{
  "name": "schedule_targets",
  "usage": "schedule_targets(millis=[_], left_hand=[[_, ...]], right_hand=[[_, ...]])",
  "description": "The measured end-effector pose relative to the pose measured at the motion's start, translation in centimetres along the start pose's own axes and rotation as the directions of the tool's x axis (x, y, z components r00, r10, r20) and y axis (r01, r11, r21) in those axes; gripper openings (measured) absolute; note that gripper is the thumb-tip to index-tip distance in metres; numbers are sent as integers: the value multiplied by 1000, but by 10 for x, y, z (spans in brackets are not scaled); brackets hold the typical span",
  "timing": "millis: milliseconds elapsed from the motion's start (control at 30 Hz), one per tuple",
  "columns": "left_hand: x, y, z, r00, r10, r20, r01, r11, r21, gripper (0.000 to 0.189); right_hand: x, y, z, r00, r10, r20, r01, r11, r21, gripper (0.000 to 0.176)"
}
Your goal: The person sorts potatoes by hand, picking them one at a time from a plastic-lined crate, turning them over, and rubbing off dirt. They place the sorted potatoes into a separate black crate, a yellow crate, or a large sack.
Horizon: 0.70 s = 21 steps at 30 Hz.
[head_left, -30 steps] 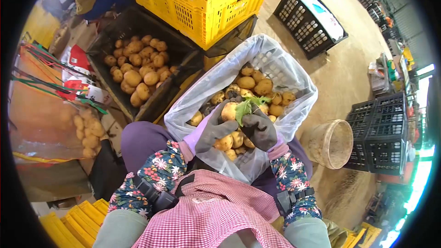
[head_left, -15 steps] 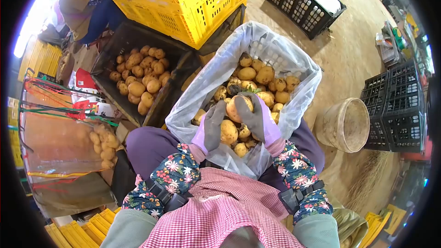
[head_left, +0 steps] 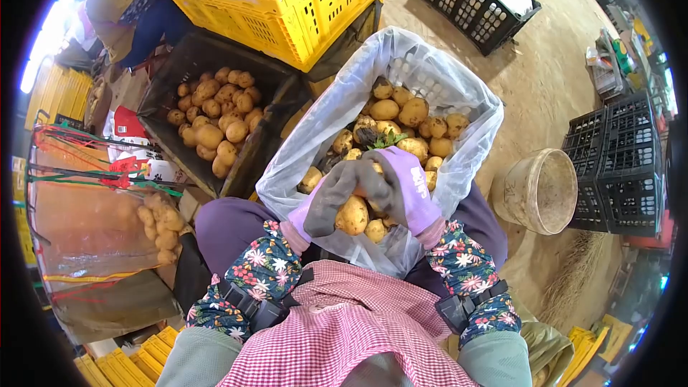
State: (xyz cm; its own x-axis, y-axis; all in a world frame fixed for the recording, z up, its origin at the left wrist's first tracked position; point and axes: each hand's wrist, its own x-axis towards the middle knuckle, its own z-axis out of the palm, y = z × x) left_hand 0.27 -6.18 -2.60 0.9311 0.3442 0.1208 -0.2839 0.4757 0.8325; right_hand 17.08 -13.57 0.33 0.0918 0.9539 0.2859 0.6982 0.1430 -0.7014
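Both my hands wear purple gloves with dark grey palms, and they meet over a crate [head_left: 479, 93] lined with clear plastic. My left hand [head_left: 331, 197] is closed around one side of a potato [head_left: 378, 168], and my right hand [head_left: 405, 183] wraps the other side. The fingers cover most of that potato. Just below them lies a large loose potato [head_left: 352, 216]. More potatoes [head_left: 413, 112], some with dark soil on them, fill the crate beyond my hands. A green leafy sprig [head_left: 388, 139] rests among them.
A dark bin [head_left: 161, 93] of potatoes stands at the left, beside stacked yellow crates [head_left: 308, 25]. To the right are a dirty white bucket [head_left: 534, 190] and black crates [head_left: 616, 165]. A black crate [head_left: 459, 3] sits farther back. Another person [head_left: 118, 14] is at upper left.
My hands have drawn together and turned over the potato, so their backs now hide most of it. The green sprig behind them shows more clearly.
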Motion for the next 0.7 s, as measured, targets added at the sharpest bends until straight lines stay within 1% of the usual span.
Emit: schedule_targets(millis=[33, 67, 100, 133, 167, 200, 233, 267, 300, 333, 367, 400, 433, 467, 500, 533, 567, 600, 633, 667, 700], left_hand=[[3, 10, 10, 986, -119, -116, 116, 993, -36, 44], [7, 17, 19, 945, -237, -225, 223, 971, -86, 44], [14, 19, 23, 959, -116, -257, 148, 983, 107, 45], [15, 18, 21, 961, -112, -255, 143, 984, 109, 45], [13, 16, 15, 939, -131, -319, 154, 987, 48, 53], [10, 14, 13, 911, -152, -385, 158, 987, -16, 63], [8, 14, 11, 897, -158, -413, 132, 987, -90, 66], [7, 15, 9, 897, -151, -415, 126, 988, -87, 66], [5, 16, 6, 897, -111, -428, 104, 994, -39, 68], [2, 16, 5, 894, -75, -442, 87, 996, 8, 69], [-1, 16, 4, 911, -87, -402, 80, 996, -35, 70], [-3, 18, 3, 910, -94, -403, 87, 996, -35, 70], [-3, 21, 3, 917, -179, -357, 145, 982, -121, 69], [-2, 22, 2, 918, -256, -302, 200, 958, -204, 68], [-3, 20, 2, 904, -261, -338, 193, 956, -222, 71], [-3, 17, 0, 905, -258, -339, 189, 956, -223, 71], [-2, 15, -3, 911, -193, -364, 196, 980, -30, 72], [-2, 13, -3, 918, -127, -376, 201, 966, 165, 73], [-2, 13, 0, 916, -127, -380, 201, 966, 163, 73], [-2, 13, 4, 896, -154, -417, 229, 964, 136, 74], [-1, 14, 7, 875, -179, -451, 254, 961, 112, 75]], right_hand=[[1, 7, 4, 991, 125, 55, -131, 981, 143, 27], [0, 6, 4, 991, 125, 55, -132, 981, 140, 27], [0, 4, 2, 901, 432, 43, -381, 739, 555, 28], [2, 2, 0, 726, 667, 168, -458, 286, 842, 29], [2, 1, -5, 680, 668, 304, -467, 74, 881, 28], [-2, 6, -1, 677, 669, 305, -470, 76, 879, 28], [-3, 9, 5, 839, 537, 87, -386, 475, 791, 29], [-5, 11, 9, 950, 303, -72, -206, 786, 583, 31], [-14, 10, 7, 898, 402, 178, -401, 581, 709, 39], [-10, 2, 6, 899, 399, 181, -399, 576, 713, 39], [-4, -6, 5, 936, 320, 145, -340, 726, 597, 40], [2, -13, 3, 964, 236, 120, -265, 848, 459, 42], [6, -15, -9, 916, 284, 283, -393, 774, 497, 60], [4, -13, -7, 917, 284, 280, -391, 776, 495, 60], [1, -9, 0, 937, 271, 221, -350, 750, 562, 55], [-3, -4, 6, 952, 261, 162, -304, 720, 624, 51], [-6, 0, 8, 951, 259, 167, -305, 721, 622, 51], [-10, 5, 8, 943, 286, 172, -322, 644, 694, 52], [-14, 9, 9, 932, 314, 179, -334, 560, 758, 53], [-14, 13, 11, 932, 313, 183, -336, 559, 758, 53], [-12, 19, 13, 937, 311, 161, -327, 616, 716, 51]])
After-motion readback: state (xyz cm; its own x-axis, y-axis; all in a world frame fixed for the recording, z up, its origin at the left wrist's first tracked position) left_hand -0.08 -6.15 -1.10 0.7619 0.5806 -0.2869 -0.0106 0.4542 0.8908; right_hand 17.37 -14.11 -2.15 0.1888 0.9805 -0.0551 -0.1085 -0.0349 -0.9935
